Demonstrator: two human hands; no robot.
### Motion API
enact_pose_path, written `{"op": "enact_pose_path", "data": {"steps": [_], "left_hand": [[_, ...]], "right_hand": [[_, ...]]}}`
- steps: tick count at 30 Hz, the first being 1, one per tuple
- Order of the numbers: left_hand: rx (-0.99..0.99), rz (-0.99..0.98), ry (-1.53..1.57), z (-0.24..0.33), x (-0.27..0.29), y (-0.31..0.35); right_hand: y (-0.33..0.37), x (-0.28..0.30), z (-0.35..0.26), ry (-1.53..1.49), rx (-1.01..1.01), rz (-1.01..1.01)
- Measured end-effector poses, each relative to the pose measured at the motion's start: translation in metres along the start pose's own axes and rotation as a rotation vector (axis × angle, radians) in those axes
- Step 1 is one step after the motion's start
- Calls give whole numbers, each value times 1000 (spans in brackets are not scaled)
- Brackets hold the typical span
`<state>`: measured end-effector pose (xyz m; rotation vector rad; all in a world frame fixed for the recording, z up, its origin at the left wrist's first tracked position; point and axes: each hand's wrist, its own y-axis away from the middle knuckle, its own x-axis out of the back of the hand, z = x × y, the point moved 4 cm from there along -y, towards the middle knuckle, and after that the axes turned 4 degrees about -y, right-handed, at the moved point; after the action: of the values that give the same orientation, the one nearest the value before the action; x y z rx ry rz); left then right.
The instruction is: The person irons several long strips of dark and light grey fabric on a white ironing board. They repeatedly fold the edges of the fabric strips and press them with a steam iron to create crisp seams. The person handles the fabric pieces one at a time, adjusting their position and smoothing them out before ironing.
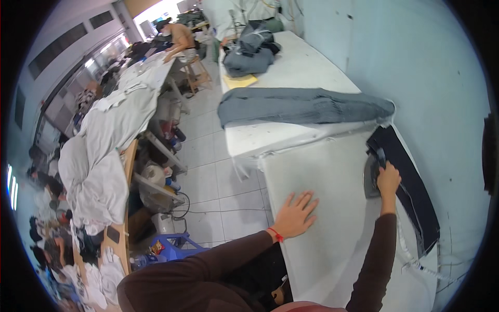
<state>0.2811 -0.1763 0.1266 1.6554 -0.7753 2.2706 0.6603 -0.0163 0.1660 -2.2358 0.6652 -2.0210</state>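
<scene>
My right hand (389, 181) is wrapped round the handle of an iron (371, 177), which stands at the right side of the pale ironing table (322, 208). Along the wall side of the iron lies a long strip of dark cloth (416, 192). My left hand (295, 214) rests flat on the table's bare cover near its left edge, fingers spread and holding nothing. A red cord circles that wrist. Beyond both hands, a long padded grey pressing board (306, 105) lies across the table.
A pile of grey cloth (249, 57) sits on the far table beside a yellow piece (240, 81). A blue plastic stool (179, 244) stands at my left. Across the tiled aisle, a long bench (130, 171) carries white fabric (112, 130). A person (180, 39) bends over its far end.
</scene>
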Motion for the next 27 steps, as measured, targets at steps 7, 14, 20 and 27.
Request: {"op": "enact_pose_path", "data": {"steps": [7, 14, 20, 27], "left_hand": [[49, 53, 23, -23, 7, 29], [-104, 68, -163, -18, -19, -8], [-53, -18, -242, -31, -44, -9], [-41, -41, -290, -37, -40, -6]], "right_hand": [[202, 68, -1, -17, -30, -143], [469, 204, 97, 83, -477, -144], [604, 277, 240, 303, -890, -65], [679, 305, 358, 377, -1193, -49]]}}
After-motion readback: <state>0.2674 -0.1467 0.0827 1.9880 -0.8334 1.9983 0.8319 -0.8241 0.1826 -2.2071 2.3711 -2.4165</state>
